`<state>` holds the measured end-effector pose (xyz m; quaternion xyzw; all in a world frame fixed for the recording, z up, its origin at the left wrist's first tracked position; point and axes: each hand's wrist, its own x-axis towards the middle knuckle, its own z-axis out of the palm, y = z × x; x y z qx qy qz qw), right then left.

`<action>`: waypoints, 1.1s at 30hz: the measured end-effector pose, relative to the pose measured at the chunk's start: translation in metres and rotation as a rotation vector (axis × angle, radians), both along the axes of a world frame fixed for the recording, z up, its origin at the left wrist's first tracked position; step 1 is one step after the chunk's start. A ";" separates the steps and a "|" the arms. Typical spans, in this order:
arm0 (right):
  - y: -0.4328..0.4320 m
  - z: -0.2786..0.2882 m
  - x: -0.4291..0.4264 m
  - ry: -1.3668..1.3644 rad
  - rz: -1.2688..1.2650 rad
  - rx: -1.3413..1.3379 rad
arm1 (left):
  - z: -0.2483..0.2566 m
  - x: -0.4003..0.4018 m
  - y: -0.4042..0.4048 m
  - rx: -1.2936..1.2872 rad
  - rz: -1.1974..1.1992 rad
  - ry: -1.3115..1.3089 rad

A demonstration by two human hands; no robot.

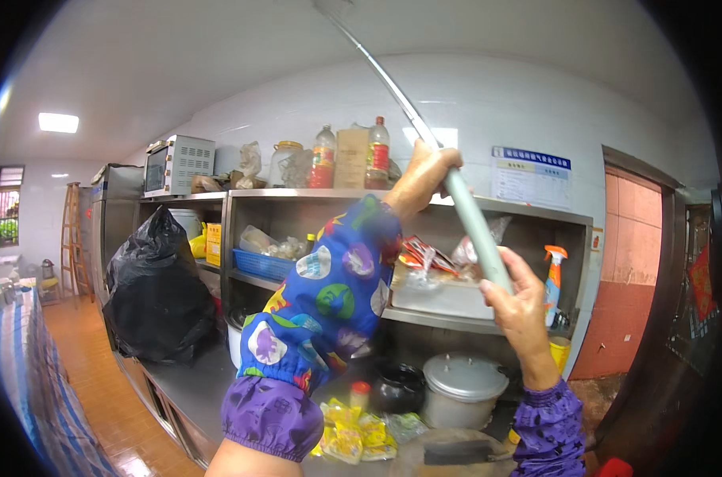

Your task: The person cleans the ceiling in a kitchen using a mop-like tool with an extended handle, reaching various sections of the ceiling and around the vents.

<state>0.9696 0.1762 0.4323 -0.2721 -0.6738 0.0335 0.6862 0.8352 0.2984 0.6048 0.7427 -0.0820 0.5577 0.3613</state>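
My left hand (pixel 421 176) is wrapped around a telescopic metal pole (pixel 390 83) near the top of its pale green handle (pixel 475 229). Lower down, the fingers and thumb of my right hand (pixel 523 304) close around the handle's bottom end. Tilted to the upper left, the pole reaches up toward the white ceiling (pixel 229 42), where its blurred head (pixel 335 6) is partly cut off by the frame edge. A blue patterned sleeve cover (pixel 337 280) is on my left arm; a purple one (pixel 548 429) is on my right.
Before me stands a steel shelf unit (pixel 411 319) with bottles, a microwave-like oven (pixel 179 166), a blue basket (pixel 265 264) and a spray bottle (pixel 553 280). A black plastic bag (pixel 158 298), a lidded pot (pixel 465 384) and yellow packets (pixel 355 435) sit below. At right is a doorway (pixel 629 268).
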 end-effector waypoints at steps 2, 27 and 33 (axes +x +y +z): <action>0.029 0.013 -0.041 -0.039 -0.014 0.032 | 0.005 -0.038 0.026 -0.096 0.056 0.011; -0.084 -0.073 -0.138 0.096 -0.354 0.152 | -0.056 -0.115 -0.080 0.158 -0.319 -0.105; -0.080 -0.086 -0.166 0.153 -0.260 0.065 | -0.071 -0.140 -0.084 0.049 -0.427 -0.099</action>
